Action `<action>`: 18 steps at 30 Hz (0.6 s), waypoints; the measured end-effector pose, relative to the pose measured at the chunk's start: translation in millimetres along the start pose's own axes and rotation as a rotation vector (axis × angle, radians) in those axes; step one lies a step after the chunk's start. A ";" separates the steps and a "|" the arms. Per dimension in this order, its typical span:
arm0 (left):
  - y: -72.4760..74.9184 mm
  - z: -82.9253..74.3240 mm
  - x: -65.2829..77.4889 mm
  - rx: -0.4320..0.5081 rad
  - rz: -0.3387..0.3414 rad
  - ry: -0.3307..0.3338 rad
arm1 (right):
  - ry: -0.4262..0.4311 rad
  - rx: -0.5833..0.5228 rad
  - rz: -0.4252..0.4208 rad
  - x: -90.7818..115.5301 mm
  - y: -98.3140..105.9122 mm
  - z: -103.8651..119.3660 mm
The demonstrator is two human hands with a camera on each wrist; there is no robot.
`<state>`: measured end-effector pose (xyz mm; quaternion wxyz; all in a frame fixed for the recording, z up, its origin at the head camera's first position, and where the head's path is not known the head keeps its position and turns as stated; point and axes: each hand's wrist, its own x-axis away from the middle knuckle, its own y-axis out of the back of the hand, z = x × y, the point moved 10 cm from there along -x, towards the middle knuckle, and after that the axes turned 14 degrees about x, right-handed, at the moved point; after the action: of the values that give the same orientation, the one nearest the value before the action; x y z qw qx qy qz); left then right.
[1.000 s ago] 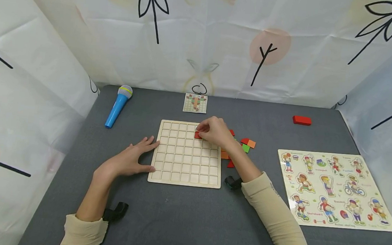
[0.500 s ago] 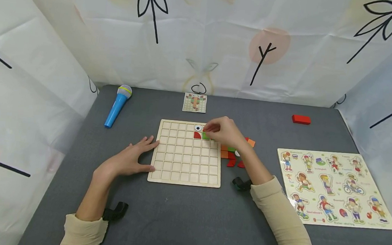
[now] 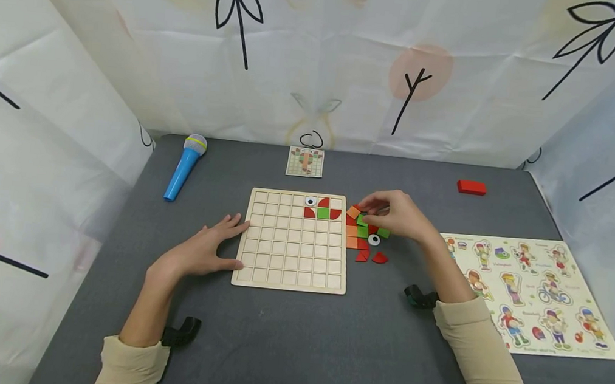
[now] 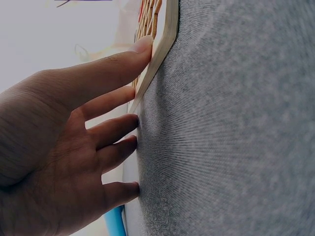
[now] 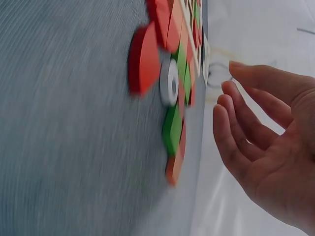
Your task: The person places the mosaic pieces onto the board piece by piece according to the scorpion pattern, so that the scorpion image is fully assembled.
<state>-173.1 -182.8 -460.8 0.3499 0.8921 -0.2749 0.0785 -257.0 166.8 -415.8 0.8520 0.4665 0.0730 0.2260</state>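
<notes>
A white cloth backdrop [image 3: 319, 53] with black plant outlines and pale pink discs stands behind and beside a dark grey table [image 3: 282, 354]. Near the middle of the table lies a wooden grid board [image 3: 280, 250], flat. In its far row, right of centre, sit a white eye piece [image 3: 310, 201] and a red piece [image 3: 324, 202]; in the next row nearer, a green square [image 3: 322, 213] lies between two further red pieces, each with a curved edge.

The left hand [image 3: 208, 245] is spread at the board's left edge, thumb and forefinger touching it, the other fingers extended. The right hand [image 3: 399, 214] hangs over the far part of a cluster of loose pieces just right of the board, its fingers loosely bent and the thumb apart from them, gripping nothing. Whether a fingertip touches a piece is hard to tell. Among the loose ones are an orange square [image 3: 353, 212], a round white eye [image 3: 373, 240] and, nearest, a red wedge [image 3: 380, 257].

A small patterned card [image 3: 305, 162] lies beyond the board, a blue toy microphone [image 3: 180, 173] far left, a red block [image 3: 471, 187] far right, and a picture puzzle [image 3: 533, 312] at the right, partly behind the right forearm.
</notes>
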 end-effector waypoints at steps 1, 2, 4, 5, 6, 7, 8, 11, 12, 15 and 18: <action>0.0 -0.1 0.0 -0.001 0.000 -0.001 | -0.005 0.004 0.008 3.2 1.7 -3.9; 0.0 -0.3 0.0 0.000 0.001 0.000 | -0.009 0.018 0.013 6.3 3.4 -7.7; -0.1 -0.7 0.3 0.003 0.003 0.001 | -0.017 0.048 0.026 11.7 6.0 -14.7; -0.1 -1.1 0.5 0.006 0.004 0.001 | -0.020 0.067 0.032 14.1 6.9 -18.3; -0.1 -1.5 0.8 0.007 0.005 0.001 | -0.025 0.085 0.037 16.3 7.7 -21.6; -0.1 -1.8 1.0 0.007 0.005 0.002 | -0.030 0.102 0.043 18.4 8.1 -24.7; -0.1 -2.1 1.2 0.009 0.005 0.003 | -0.037 0.119 0.049 20.1 8.3 -28.2; 0.0 -2.8 1.5 0.008 0.003 0.003 | -0.047 0.151 0.065 24.6 8.2 -36.5; 0.0 -2.8 1.5 0.006 0.002 0.003 | -0.051 0.159 0.069 25.5 7.9 -39.1; -0.1 -2.6 1.0 0.000 -0.001 0.002 | -0.057 0.167 0.073 26.6 7.4 -45.5; -0.2 -2.3 0.7 -0.001 -0.002 0.000 | -0.065 0.181 0.069 26.2 7.2 -50.1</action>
<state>-172.3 -181.4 -459.0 0.3506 0.8922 -0.2740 0.0777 -252.8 220.2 -435.4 0.8002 0.5507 0.0495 0.2324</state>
